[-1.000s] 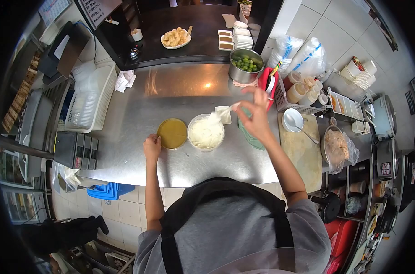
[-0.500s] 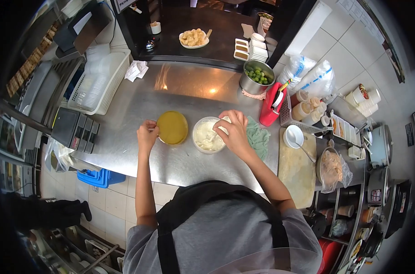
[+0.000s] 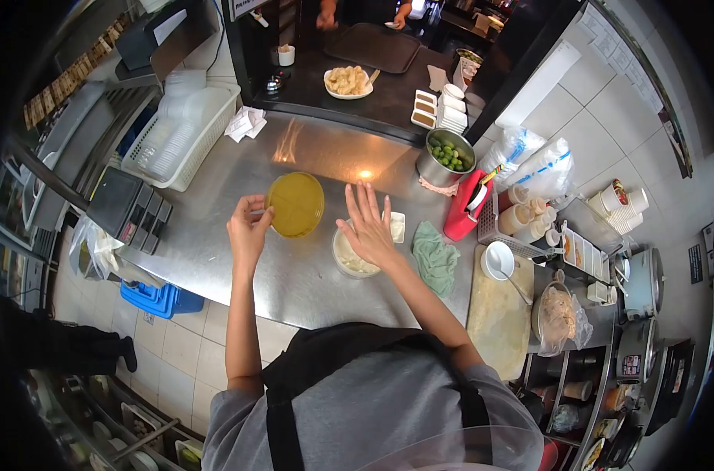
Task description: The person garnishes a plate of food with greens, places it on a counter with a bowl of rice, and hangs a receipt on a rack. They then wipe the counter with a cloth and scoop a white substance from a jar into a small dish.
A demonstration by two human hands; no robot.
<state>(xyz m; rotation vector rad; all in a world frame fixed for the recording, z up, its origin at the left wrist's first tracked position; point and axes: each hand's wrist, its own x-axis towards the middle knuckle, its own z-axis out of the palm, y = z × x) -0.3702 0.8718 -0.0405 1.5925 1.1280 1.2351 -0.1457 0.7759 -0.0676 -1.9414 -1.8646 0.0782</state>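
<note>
My left hand (image 3: 249,224) pinches the left edge of a round, mustard-coloured lid (image 3: 295,206), held over the steel counter. To its right stands a round clear tub (image 3: 339,265) of thick white cream. My right hand (image 3: 367,229) is open above the tub, fingers spread and pointing away from me, hiding part of the tub. Just right of those fingers sits a small white sauce dish (image 3: 399,228) with some white cream in it. A green cloth (image 3: 435,259) lies crumpled further right.
A pot of green limes (image 3: 446,161), a red holder (image 3: 467,206) and a cutting board (image 3: 498,322) with a white bowl (image 3: 499,260) stand to the right. Cups fill a basket (image 3: 186,169) at left. Beyond the counter are a fried-food plate (image 3: 348,82), a dark tray (image 3: 372,47) and another person's hands.
My right hand has opened from its pinch and shifted left over the tub. The small dish now shows on the counter. A dark tray and another person's hands have appeared at the far side.
</note>
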